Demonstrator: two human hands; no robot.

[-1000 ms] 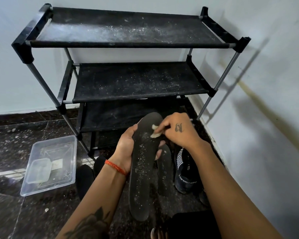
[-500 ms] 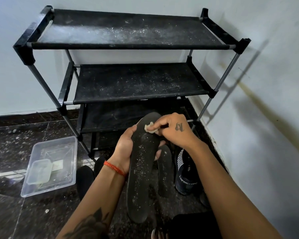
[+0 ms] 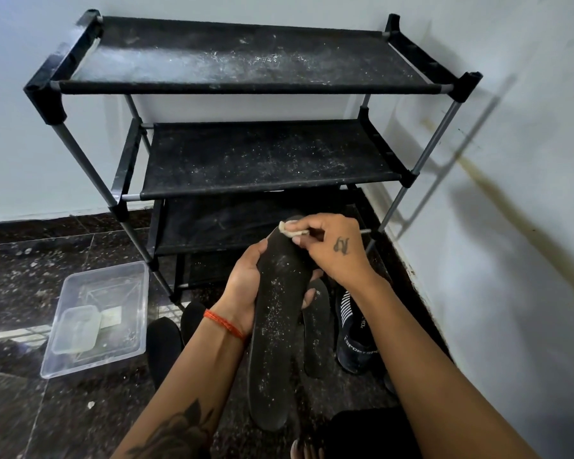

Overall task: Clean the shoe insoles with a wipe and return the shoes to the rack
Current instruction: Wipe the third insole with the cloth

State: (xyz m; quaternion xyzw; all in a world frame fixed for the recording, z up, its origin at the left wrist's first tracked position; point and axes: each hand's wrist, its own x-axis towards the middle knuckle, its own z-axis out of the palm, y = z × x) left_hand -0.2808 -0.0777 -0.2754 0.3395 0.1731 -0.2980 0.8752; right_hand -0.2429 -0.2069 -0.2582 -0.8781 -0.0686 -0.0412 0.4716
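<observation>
My left hand (image 3: 246,289) grips a long black insole (image 3: 274,329) speckled with white dust, held upright in front of me. My right hand (image 3: 332,246) pinches a small white wipe (image 3: 287,229) against the insole's top end. A second black insole (image 3: 316,329) lies on the floor behind it. To its right stands a black sports shoe (image 3: 353,336) with white stripes. Two dark shoes (image 3: 176,332) lie on the floor left of my left wrist. The black shoe rack (image 3: 246,84) stands against the wall, its dusty shelves bare.
A clear plastic tray (image 3: 133,273) holding a smaller clear container (image 3: 77,329) sits on the dark stone floor at the left. A white wall closes the right side, close to the rack. My toes show at the bottom edge.
My right hand has slid the wipe up and leftward along the insole to its top end. The left hand holds the insole almost still.
</observation>
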